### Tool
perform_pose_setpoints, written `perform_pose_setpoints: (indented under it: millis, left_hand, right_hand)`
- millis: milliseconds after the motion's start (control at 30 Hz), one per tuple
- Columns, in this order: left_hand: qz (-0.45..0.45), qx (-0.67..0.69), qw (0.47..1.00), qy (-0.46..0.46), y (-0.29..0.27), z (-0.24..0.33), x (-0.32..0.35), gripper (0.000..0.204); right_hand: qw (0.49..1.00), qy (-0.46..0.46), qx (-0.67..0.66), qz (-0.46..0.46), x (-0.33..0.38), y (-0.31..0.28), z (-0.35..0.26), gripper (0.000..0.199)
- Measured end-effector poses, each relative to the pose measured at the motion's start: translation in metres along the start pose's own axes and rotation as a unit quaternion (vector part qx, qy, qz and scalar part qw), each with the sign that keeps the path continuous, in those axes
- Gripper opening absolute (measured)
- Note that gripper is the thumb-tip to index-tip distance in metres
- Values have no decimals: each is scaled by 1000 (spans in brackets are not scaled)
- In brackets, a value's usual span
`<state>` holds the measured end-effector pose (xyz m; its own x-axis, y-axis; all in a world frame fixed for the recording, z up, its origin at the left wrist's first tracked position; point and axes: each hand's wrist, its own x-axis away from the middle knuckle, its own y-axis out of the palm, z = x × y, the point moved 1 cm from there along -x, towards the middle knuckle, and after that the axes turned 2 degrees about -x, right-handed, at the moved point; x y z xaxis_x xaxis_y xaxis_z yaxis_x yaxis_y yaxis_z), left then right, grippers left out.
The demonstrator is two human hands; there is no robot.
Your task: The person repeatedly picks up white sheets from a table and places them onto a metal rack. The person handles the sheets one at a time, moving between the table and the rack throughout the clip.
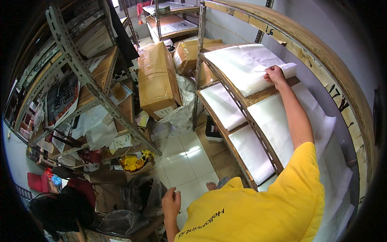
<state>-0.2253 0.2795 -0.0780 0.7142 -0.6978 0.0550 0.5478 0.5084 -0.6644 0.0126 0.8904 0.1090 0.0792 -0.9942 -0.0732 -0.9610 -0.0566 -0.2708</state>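
Note:
Over the upper shelf on the right, my right hand (275, 76) pinches the near edge of a white sheet. That sheet belongs to a stack of thin white sheets (242, 60), and its edge is lifted and curled around my fingers. More white sheets (276, 121) lie below my outstretched right arm. Low in front of my body hangs my left hand (171, 201), with fingers loosely bent and apart and nothing visible in them. It touches nothing that I can see.
A metal rack with wooden shelves (105, 72) holds papers and bags on the left. Taped cardboard boxes (158, 78) and clear plastic wrap (181, 113) fill the aisle's far end. White floor tiles (187, 163) run between the racks. A dark plastic bag (141, 197) sits near my left hand.

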Motion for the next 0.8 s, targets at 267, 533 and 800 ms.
perform_pose_setpoints:
  millis: [267, 533, 800]
  left_hand:
    - [2, -9, 1000, 6, 3, -1, 11, 28]
    - [21, -12, 999, 20, 1, -6, 23, 29]
    - [45, 13, 999, -18, -26, -8, 52, 31]
  right_hand:
    - [1000, 14, 11, -9, -4, -6, 17, 17]
    - [962, -102, 235, 97, -28, -10, 25, 25]
    - [957, -262, 84, -92, 25, 63, -54, 19]
